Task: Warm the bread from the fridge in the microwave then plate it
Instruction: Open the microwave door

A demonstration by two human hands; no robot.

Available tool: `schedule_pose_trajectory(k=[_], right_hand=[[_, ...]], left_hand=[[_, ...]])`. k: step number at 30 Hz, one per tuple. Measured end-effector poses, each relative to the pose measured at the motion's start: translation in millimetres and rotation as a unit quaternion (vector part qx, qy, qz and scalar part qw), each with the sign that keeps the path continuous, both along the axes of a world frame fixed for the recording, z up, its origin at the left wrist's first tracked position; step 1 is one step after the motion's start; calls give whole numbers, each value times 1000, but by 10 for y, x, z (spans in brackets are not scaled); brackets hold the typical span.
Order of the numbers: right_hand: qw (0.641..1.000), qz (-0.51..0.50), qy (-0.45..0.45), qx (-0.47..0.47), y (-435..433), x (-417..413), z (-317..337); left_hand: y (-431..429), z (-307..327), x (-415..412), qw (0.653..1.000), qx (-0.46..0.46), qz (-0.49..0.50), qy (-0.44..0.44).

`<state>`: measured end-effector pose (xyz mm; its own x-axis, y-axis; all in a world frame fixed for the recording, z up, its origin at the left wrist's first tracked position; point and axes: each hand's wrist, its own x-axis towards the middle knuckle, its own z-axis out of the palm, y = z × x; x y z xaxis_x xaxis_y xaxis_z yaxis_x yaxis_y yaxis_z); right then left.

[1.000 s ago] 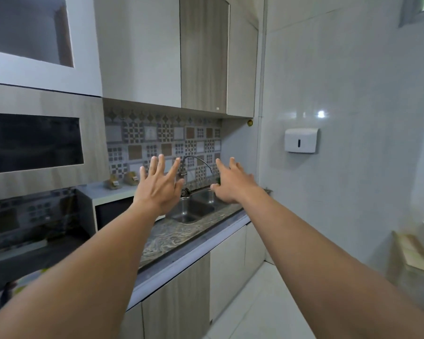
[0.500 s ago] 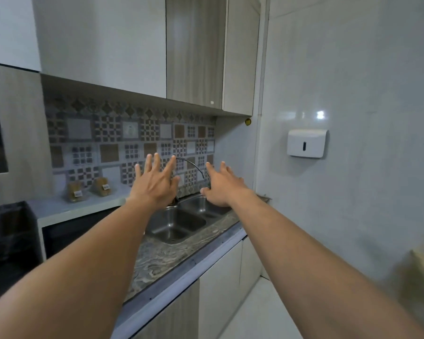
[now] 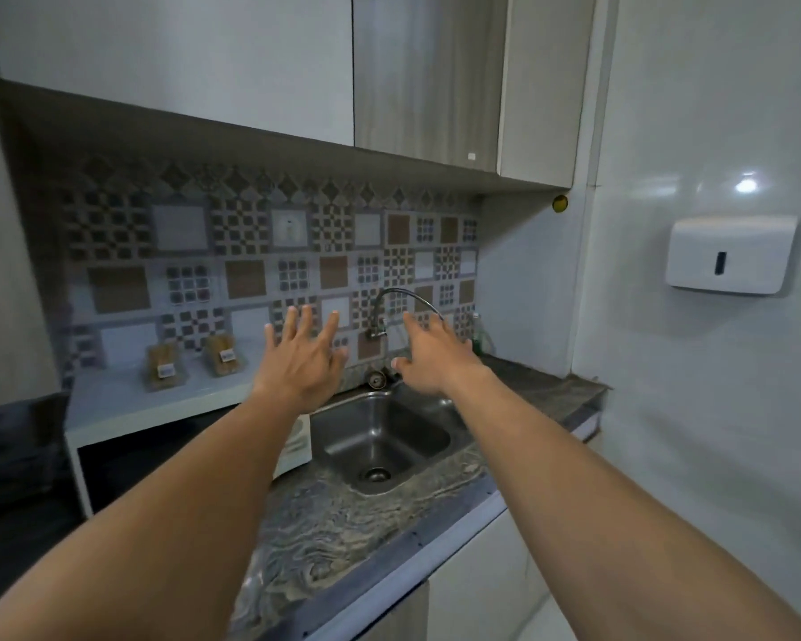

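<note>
Both forearms reach forward over the marbled counter (image 3: 324,538) and the steel sink (image 3: 380,437).

The left hand (image 3: 299,363) and the right hand (image 3: 433,358) are held up in the air, palms facing away. Their fingers are spread straight and hold nothing.

The microwave (image 3: 158,404) stands on the counter, touching the sink's left edge. It sits below and to the left of the left hand's fingers, well apart from them, and the left forearm crosses in front of its right end. Its long axis runs left to right along the wall, with the dark door facing out into the room.

On its top, a left packet (image 3: 163,365) and a right packet (image 3: 223,356) stand upright; their contents cannot be identified.

The tap (image 3: 389,307) arches between the hands, in front of the tiled wall (image 3: 250,252).
</note>
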<state>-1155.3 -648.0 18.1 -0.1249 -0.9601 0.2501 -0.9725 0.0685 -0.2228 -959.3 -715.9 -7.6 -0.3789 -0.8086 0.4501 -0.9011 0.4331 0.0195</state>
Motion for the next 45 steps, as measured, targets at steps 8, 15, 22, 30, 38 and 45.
schedule_pose_trajectory(k=[8, 15, 22, 30, 38, 45], right_hand=[[994, 111, 12, 4, -1283, 15, -57], [981, 192, -6, 17, -2112, 379, -384], [975, 221, 6, 25, -2872, 665, -825], [964, 257, 24, 64, -3691, 995, -1297], [951, 299, 74, 24, -4179, 1067, -1761], [948, 307, 77, -40, -4268, 969, -1838]], left_hand=[[-739, -72, 192, 993, 6, 119, 5], [-1234, -350, 476, 982, 26, 188, 26], [-1827, -914, 585, 980, 25, 195, 43], [-2553, -1756, 632, 906, 221, 249, 261], [-3087, -2218, 490, 855, 286, 274, 335], [-3140, -2369, 353, 850, 254, 295, 354]])
